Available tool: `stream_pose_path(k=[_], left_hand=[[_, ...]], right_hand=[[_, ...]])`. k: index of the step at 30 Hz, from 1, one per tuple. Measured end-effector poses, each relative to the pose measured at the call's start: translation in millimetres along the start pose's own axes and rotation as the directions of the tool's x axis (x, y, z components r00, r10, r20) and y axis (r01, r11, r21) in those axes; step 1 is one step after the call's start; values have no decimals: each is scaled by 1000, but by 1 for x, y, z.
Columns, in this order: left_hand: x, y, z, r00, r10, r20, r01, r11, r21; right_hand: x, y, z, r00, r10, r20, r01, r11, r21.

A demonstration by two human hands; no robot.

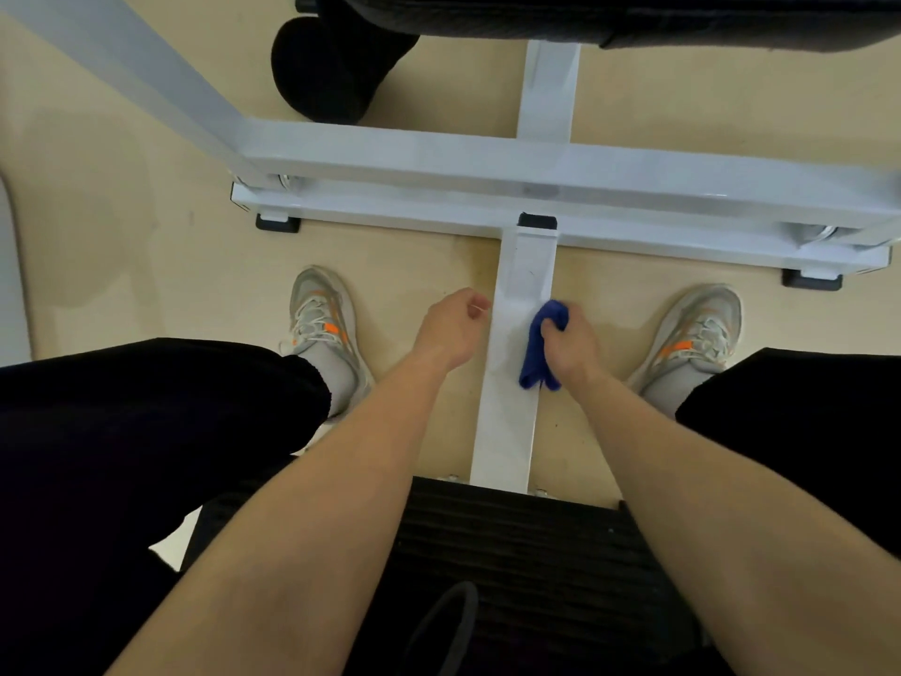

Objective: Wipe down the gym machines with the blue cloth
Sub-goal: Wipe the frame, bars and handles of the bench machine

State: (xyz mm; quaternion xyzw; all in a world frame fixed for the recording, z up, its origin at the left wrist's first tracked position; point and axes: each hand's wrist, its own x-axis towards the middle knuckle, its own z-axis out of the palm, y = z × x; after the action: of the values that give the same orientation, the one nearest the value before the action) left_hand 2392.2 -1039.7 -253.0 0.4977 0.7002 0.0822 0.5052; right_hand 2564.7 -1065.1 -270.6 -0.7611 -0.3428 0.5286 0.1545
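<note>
The right hand (568,341) has its fingers curled tight round the bunched blue cloth (535,356), pressing it against the right edge of the white centre beam (514,422) low on the floor. The left hand (451,329) hovers just left of that beam, fingers loosely curled and holding nothing. No wipe marks show, so progress is hard to judge. The far cross beam (487,158), black roller pad (322,75) and near seat pad (526,544) likely remain to be wiped.
</note>
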Motion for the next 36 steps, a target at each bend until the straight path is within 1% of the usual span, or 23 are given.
stream_pose_path(k=[2,3,5,7,8,10,12,13,14,15,17,18,20,21,23,24,25,26,28,30,31,33,36], left_hand=[[-10,5,11,997,3,74,1,998,-55],[-17,5,19,994,-1,112,11,995,-96],[-28,4,28,992,-6,128,28,986,-166],[-34,0,25,995,-42,96,66,963,-263],[-37,-2,20,992,-78,100,108,935,-337],[-38,-3,4,984,-123,126,169,864,-474],[-34,-8,-11,987,-133,87,159,834,-529],[-29,-12,-16,988,-142,53,148,836,-528],[-25,-17,-18,986,-165,9,146,845,-514],[-21,-22,-19,980,-198,-34,156,857,-491],[-13,-35,-12,965,-254,-58,211,891,-401],[-16,-38,-7,965,-262,-2,243,898,-366],[-27,-45,8,941,-292,172,336,875,-348],[-34,-48,14,909,-330,255,405,842,-355],[-50,-55,20,816,-435,380,558,763,-326],[-55,-63,22,778,-463,425,601,745,-288],[-58,-70,23,759,-464,457,615,741,-270],[-61,-76,25,766,-444,465,599,755,-265],[-56,-81,31,842,-358,403,482,835,-266],[-41,-77,34,927,-291,237,341,917,-208],[-30,-68,33,952,-256,165,286,939,-192],[-8,-38,26,986,-152,67,161,974,-161],[26,14,10,1000,-15,-11,14,996,-83]], right_hand=[[-17,12,4,1000,-1,-1,1,993,-122],[-24,13,5,999,-31,-24,26,987,-157],[-33,2,7,992,-104,-73,94,987,-128],[-41,-13,11,984,-171,-46,168,984,-58],[-45,-20,13,974,-228,5,227,972,-58],[-46,-32,16,932,-325,161,341,936,-90],[-46,-40,18,890,-326,320,367,927,-77],[-45,-42,18,880,-314,356,360,931,-68],[-44,-44,18,887,-300,350,345,936,-72],[-42,-45,16,911,-284,298,325,941,-97],[-37,-43,11,950,-276,149,299,940,-166],[-34,-39,9,957,-273,101,288,939,-189],[-30,-33,7,962,-263,72,273,935,-228],[-30,-30,7,962,-263,77,274,928,-251],[-30,-28,10,960,-267,89,282,918,-279],[-31,-28,12,960,-265,90,280,918,-282],[-32,-27,14,960,-264,92,280,917,-284],[-33,-28,17,959,-266,94,282,917,-283],[-34,-28,22,955,-282,91,297,911,-287],[-35,-28,23,948,-310,78,319,901,-294],[-34,-26,21,947,-314,63,319,900,-296],[-33,-22,16,953,-303,33,298,905,-302],[-30,-12,6,962,-273,13,262,908,-327]])
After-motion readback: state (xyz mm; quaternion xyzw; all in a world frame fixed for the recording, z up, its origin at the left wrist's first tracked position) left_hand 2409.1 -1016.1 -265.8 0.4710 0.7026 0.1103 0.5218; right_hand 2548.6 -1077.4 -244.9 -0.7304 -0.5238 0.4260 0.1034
